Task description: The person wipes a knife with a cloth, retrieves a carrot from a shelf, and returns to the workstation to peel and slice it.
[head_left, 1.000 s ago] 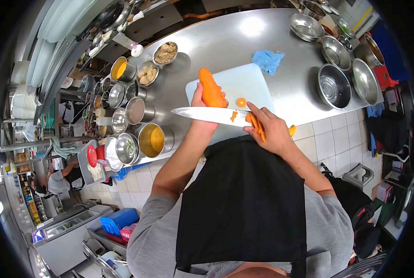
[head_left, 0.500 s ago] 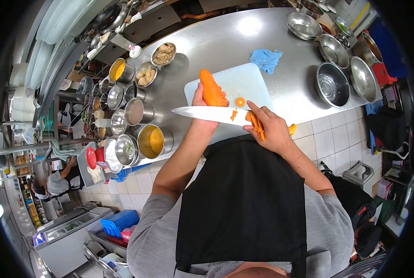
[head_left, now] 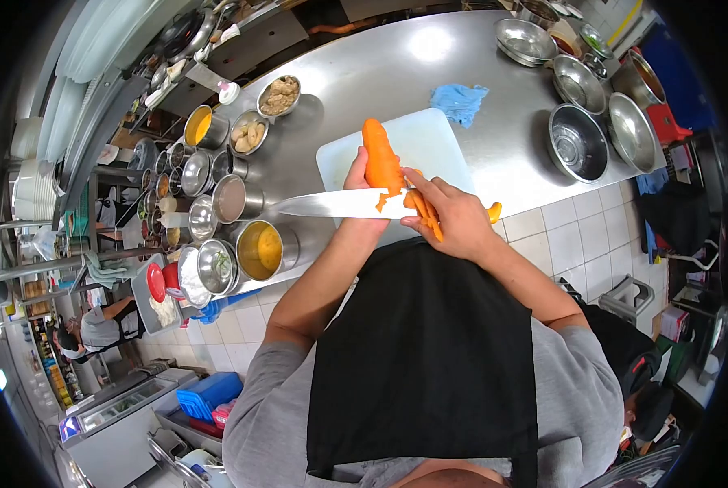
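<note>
Since the previous frame, the carrot (head_left: 382,154) and the knife (head_left: 331,206) have drawn together, blade now crossing the carrot's near end. Bright orange and smooth, it tapers to a rounded tip, held above the white cutting board (head_left: 339,159). The left hand (head_left: 368,226) cups it, thumb along one side. The right hand (head_left: 455,215) curls around the knife's handle end, beside orange pieces (head_left: 426,213) on the blade.
</note>
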Available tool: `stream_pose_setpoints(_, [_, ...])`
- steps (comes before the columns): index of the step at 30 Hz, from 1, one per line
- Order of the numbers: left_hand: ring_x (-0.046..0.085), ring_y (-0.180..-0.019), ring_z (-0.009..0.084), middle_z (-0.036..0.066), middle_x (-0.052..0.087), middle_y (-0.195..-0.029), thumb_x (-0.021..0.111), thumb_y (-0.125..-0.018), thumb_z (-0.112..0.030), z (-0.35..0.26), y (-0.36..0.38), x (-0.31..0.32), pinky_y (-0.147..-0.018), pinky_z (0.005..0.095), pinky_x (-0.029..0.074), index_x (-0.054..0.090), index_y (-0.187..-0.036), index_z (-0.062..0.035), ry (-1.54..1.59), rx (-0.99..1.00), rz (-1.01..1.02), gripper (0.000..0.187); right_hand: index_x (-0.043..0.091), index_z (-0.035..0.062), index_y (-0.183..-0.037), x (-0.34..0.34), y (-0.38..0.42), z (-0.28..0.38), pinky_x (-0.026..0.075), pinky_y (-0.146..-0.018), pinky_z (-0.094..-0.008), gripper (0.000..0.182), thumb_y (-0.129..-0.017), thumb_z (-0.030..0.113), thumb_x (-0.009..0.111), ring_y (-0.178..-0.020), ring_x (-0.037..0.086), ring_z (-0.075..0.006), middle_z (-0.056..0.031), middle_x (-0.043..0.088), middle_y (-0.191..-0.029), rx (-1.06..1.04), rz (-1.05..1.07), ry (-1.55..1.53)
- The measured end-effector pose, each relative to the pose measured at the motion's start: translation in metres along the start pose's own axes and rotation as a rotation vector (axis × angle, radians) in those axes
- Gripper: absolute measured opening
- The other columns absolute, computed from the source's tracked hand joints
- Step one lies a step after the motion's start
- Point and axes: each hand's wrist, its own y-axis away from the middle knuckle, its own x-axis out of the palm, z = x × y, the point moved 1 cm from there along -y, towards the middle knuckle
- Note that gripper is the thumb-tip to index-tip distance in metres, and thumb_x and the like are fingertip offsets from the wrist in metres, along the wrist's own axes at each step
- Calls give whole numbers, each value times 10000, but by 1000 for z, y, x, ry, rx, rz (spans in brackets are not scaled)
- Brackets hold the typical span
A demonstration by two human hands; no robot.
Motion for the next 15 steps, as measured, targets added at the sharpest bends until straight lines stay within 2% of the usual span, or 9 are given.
stream_pose_setpoints(4, [656,-902,217,90,667,-1010,491,-1023,-472,6,9,13,-829,389,545,585,-1225,-117,-3,-38,-45,418,439,127,-1477,2,-5,3,551,-646,-379,729,-887,478,683,-795,672,-280,-106,628,-924,-19,-15,31])
stream_pose_setpoints(6, [645,-936,200,71,656,-1061,490,-1023,-478,11,6,7,-846,386,542,583,-1243,-121,-9,-56,22,429,436,120,-1478,2,-7,3,549,-647,-387,735,-888,484,679,-794,671,-287,-110,626,-920,-22,-12,33])
stream_pose_setpoints(10, [641,-964,192,61,647,-1090,493,-1021,-482,16,4,-3,-857,381,539,581,-1252,-118,-25,-94,30,439,430,111,-1481,2,-12,0,543,-653,-415,741,-891,488,675,-791,664,-313,-120,629,-929,-25,-29,13])
stream_pose_setpoints(11, [648,-943,194,60,648,-1088,495,-1020,-484,14,-2,-14,-838,384,545,577,-1248,-119,60,-195,245,439,430,111,-1481,0,-13,0,543,-653,-415,741,-891,488,675,-791,664,-313,-120,629,-929,-28,-28,15])
stream_pose_setpoints(13, [655,-922,197,59,649,-1085,496,-1019,-487,12,2,-1,-819,388,551,574,-1245,-119,143,-294,459,438,418,108,-1487,-3,-14,-1,541,-659,-425,746,-896,485,673,-792,659,-326,-126,635,-943,-30,-21,-6])
stream_pose_setpoints(15, [670,-827,218,76,654,-1051,495,-1017,-501,14,1,13,-740,402,567,565,-1217,-110,49,-10,-22,445,414,108,-1489,-6,-11,-3,542,-661,-423,746,-898,484,672,-795,661,-326,-126,638,-948,-26,-5,-5])
